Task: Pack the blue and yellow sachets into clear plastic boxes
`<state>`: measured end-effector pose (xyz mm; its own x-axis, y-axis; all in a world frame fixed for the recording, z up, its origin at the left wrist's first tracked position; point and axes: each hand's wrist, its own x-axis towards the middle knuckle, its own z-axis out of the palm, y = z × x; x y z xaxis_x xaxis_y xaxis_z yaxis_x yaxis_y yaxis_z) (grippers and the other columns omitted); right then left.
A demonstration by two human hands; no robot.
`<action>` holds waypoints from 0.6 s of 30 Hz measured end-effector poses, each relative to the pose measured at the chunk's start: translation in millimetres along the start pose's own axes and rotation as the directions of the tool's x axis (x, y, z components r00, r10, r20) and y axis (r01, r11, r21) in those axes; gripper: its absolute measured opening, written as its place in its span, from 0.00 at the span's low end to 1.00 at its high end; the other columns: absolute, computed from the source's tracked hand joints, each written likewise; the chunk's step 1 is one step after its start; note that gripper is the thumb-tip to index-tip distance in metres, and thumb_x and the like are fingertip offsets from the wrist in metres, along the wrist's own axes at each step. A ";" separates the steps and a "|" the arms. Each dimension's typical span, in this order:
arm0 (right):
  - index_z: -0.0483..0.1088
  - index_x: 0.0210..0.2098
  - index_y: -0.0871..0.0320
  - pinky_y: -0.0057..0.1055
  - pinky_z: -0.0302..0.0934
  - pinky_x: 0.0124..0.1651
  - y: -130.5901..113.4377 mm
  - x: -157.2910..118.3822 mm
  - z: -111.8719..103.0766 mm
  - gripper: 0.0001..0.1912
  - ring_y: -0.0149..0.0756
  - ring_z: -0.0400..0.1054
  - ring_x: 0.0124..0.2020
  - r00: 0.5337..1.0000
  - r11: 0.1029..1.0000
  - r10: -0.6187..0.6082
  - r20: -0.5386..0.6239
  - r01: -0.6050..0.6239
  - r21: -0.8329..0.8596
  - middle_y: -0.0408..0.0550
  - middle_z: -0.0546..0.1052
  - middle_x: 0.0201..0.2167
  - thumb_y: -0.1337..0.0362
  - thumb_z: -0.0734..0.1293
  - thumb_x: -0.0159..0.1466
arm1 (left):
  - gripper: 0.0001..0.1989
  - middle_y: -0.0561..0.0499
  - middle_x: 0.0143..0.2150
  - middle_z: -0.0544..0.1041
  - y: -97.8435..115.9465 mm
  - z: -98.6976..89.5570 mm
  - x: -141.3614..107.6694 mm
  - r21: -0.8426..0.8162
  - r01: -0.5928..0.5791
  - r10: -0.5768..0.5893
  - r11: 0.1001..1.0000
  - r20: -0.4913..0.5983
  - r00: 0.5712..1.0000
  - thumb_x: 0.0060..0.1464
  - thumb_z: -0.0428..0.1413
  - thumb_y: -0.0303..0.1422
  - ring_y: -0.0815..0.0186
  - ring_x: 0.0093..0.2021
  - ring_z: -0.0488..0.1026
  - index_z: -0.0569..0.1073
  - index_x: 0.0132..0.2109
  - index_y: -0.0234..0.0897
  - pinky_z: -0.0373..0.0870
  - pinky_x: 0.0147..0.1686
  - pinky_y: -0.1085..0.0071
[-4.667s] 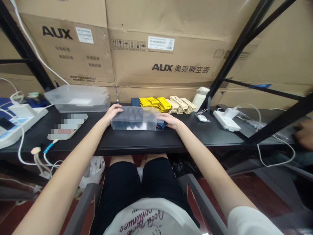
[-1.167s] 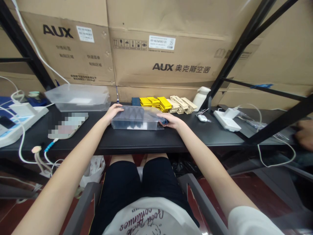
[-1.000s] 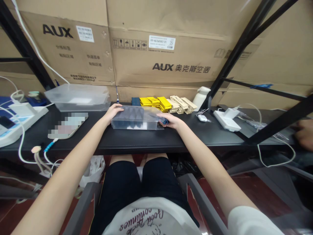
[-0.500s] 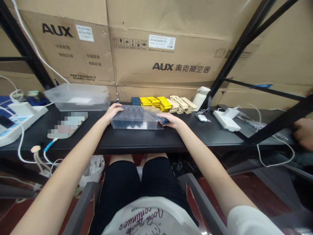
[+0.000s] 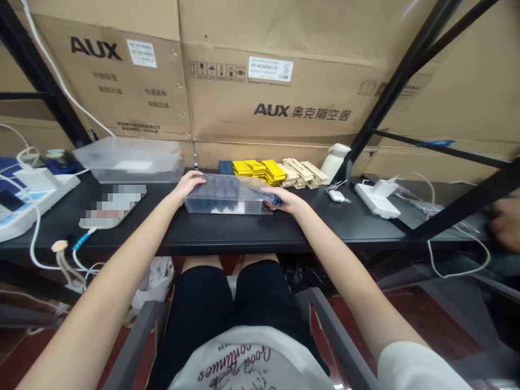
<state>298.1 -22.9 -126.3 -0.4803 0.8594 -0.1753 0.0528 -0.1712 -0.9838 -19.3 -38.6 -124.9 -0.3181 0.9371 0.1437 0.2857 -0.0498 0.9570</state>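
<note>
A clear plastic box [image 5: 223, 201] lies on the black table in front of me, with dark blue folded pieces showing through its wall. My left hand [image 5: 190, 185] is closed around the box's left end, fingers on the top edge. At the right end, my right hand [image 5: 282, 199] is closed on a small dark blue packet [image 5: 273, 200], partly hidden by the fingers and the plastic. Behind the box stand yellow folded packets [image 5: 273, 170], beige packets [image 5: 298, 172] and a dark blue packet [image 5: 226, 167].
A larger translucent bin [image 5: 134, 176] stands back left, near a phone [image 5: 116, 208] on a cable. White power strips [image 5: 376, 200] lie at both sides. A white bottle [image 5: 335, 162] stands by the black frame [image 5: 400, 81]. Another person's hand [image 5: 506, 225] shows far right.
Both hands keep their places on the box and the packet. The view has shifted very slightly; no other difference shows.
</note>
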 end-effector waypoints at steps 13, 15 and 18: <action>0.72 0.28 0.60 0.21 0.58 0.19 2.4 4.1 -4.2 0.10 0.25 0.64 0.19 0.999 0.999 -0.036 -0.023 0.036 0.032 0.40 0.73 0.19 0.61 0.74 0.56 | 0.13 0.51 0.35 0.77 -1.4 0.1 1.5 -0.006 0.002 -0.002 1.000 0.004 1.000 0.36 0.61 0.32 0.56 0.40 0.75 0.75 0.34 0.40 0.71 0.39 0.66; 0.73 0.31 0.60 0.22 0.63 0.23 2.2 3.9 -3.8 0.07 0.26 0.67 0.21 0.999 0.998 -0.045 -0.028 0.046 0.049 0.42 0.76 0.22 0.64 0.73 0.57 | 0.13 0.52 0.35 0.77 -2.4 0.2 2.1 -0.009 0.002 -0.002 1.000 0.005 1.000 0.36 0.62 0.32 0.56 0.40 0.75 0.75 0.34 0.40 0.71 0.38 0.66; 0.74 0.33 0.61 0.24 0.68 0.27 1.4 2.2 -2.7 0.05 0.28 0.70 0.24 0.999 0.997 -0.032 -0.020 0.033 0.066 0.44 0.78 0.25 0.67 0.73 0.57 | 0.13 0.52 0.34 0.77 -3.6 0.3 3.3 -0.014 0.003 -0.003 1.000 0.008 1.000 0.36 0.62 0.32 0.56 0.39 0.75 0.75 0.35 0.41 0.71 0.37 0.66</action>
<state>299.5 -19.9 -128.2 -0.4645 0.8737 -0.1445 -0.0207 -0.1739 -0.9846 -21.1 -35.1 -128.0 -0.3116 0.9400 0.1388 0.2719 -0.0518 0.9609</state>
